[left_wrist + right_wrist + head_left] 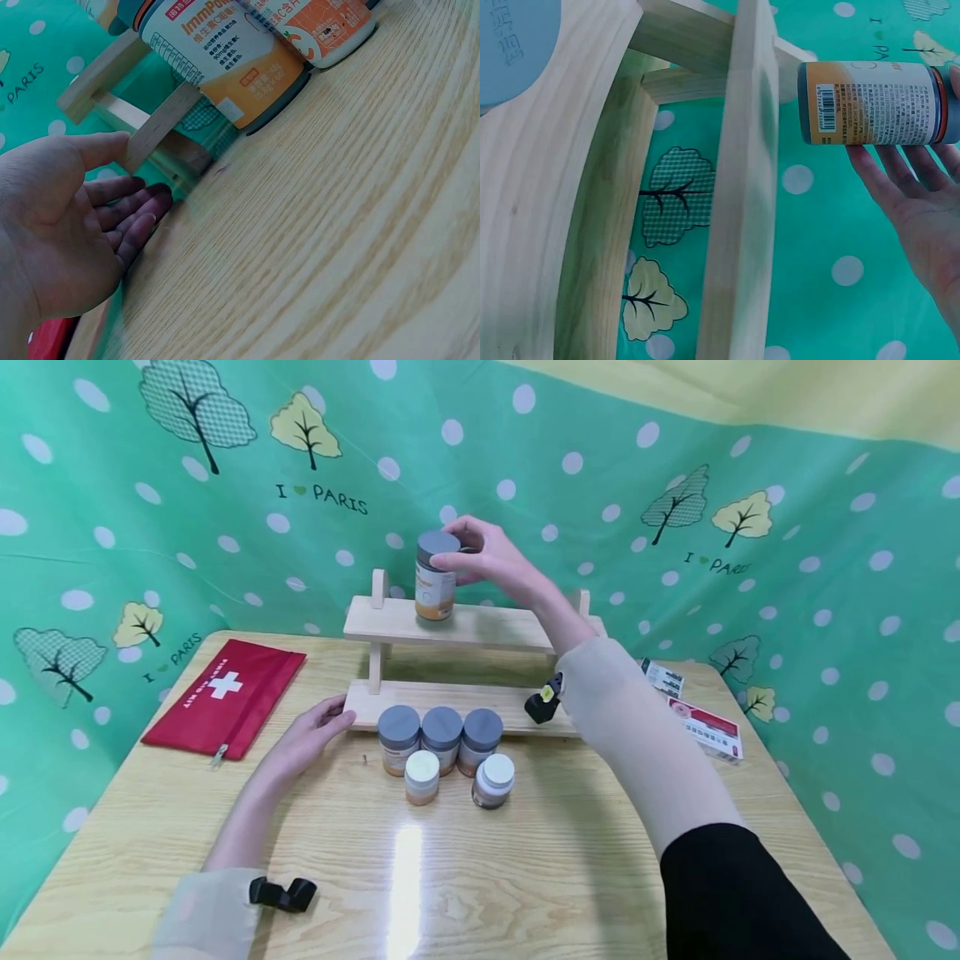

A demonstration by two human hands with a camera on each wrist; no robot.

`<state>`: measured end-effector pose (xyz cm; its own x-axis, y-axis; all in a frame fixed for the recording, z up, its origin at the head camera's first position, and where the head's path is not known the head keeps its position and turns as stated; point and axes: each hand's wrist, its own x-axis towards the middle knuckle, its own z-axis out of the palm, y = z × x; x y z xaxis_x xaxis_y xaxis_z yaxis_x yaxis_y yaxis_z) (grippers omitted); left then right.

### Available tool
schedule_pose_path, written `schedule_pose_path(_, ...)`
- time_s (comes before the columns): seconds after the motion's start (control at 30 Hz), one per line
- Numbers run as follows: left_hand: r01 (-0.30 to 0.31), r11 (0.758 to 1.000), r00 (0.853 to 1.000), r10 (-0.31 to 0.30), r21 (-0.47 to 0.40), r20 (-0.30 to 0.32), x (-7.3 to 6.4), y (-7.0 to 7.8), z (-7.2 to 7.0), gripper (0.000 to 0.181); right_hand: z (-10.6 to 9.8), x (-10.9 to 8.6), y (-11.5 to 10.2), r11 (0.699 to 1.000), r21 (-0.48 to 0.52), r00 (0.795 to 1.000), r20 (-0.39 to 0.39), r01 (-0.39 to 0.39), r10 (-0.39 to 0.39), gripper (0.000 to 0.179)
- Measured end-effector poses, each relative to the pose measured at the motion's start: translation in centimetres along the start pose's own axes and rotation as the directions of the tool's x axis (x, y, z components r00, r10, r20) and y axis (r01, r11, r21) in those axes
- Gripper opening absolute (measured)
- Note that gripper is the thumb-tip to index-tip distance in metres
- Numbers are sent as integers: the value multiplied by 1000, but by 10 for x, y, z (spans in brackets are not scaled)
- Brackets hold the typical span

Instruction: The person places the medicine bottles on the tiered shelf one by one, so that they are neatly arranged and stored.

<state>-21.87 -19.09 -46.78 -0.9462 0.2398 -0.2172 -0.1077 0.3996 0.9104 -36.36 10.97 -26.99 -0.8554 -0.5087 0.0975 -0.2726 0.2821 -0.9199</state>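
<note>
My right hand (495, 560) grips a supplement jar (434, 589) with a grey lid and a white and orange label. The jar is upright over the left part of the upper board of a wooden two-tier rack (487, 628). In the right wrist view a narrow gap shows between the jar's base (805, 105) and the board. My left hand (311, 732) is at the left end of the lower board. Seen from the left wrist, its thumb (105, 148) touches the board end while the other fingers are loosely extended.
Several grey-lidded jars (442, 731) stand in front of the rack, with a small white-capped bottle (422, 777) and another white bottle (493, 781) before them. A red first aid pouch (225, 697) lies at left. Medicine boxes (707, 731) lie at right, partly behind my right arm.
</note>
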Motion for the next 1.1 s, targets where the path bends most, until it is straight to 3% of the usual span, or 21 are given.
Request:
schedule_pose_path(0.57,-1,1000,1000,2,-24,6,2,-4,2,81,20,9,14,1000,-13,1000,5,-27,27,48)
schedule_pose_path(0.87,-4,1000,1000,4,-15,2,0,-1,1,83,25,8,14,998,-37,999,0,-55,55,54)
schedule_pose_path(1.1,-26,999,1000,26,-37,-4,2,0,2,79,23,0,16,998,-48,1000,8,-30,31,61)
